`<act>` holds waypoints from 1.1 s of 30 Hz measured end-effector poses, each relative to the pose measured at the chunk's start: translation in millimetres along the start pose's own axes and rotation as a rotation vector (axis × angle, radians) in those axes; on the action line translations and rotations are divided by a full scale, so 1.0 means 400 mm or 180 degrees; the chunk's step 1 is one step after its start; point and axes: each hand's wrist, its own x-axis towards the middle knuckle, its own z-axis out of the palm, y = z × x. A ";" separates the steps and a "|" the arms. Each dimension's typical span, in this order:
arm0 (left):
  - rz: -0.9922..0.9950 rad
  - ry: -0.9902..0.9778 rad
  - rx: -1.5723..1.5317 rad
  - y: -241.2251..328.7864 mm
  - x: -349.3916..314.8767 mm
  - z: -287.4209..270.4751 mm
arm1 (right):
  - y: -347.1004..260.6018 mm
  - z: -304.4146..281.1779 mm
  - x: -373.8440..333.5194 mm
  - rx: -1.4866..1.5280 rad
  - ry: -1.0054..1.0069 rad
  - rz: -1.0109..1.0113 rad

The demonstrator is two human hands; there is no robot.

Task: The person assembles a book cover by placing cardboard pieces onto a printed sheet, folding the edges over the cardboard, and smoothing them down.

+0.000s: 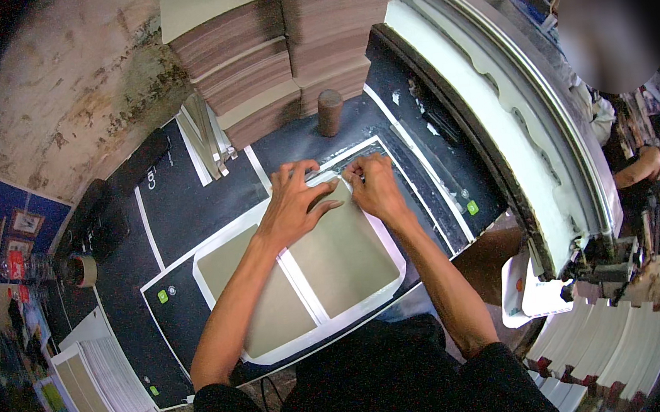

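Note:
In front of me a white cover sheet [363, 312] with cut corners lies on the dark tabletop. Two greyish-beige boards, a right board [342, 263] and a left board [278, 330], rest on it with a narrow spine strip [299, 282] between them. My left hand [293, 207] is at the sheet's far edge, fingers bent over the edge and thumb held apart above the right board. Beside it, my right hand [380, 190] has its thumb and fingertips pinched together at that same far edge, near the right board's corner.
Tall stacks of boards [241, 66] stand at the back, with a brown cylinder [329, 113] before them. Pale strips [204, 138] and a tape roll [83, 270] are leftward. Stacked sheets [111, 374] sit lower left. A long white-and-metal structure [532, 167] borders the right; beyond it shows another person's arm [639, 170].

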 end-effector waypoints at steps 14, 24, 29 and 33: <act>-0.0114 -0.0113 -0.0149 -0.004 0.002 0.004 | -0.037 0.015 -0.031 -0.0917 0.0074 -0.0340; -0.0214 0.0115 -0.0394 -0.007 0.002 0.017 | -0.067 0.019 -0.064 -0.1290 0.0196 -0.0775; 0.0009 -0.0058 -0.0523 -0.002 0.015 0.013 | -0.089 0.030 -0.129 -0.1597 0.0048 -0.0839; 0.0220 -0.0282 -0.0204 -0.014 0.017 0.008 | -0.095 0.018 -0.140 -0.1572 -0.0040 -0.0796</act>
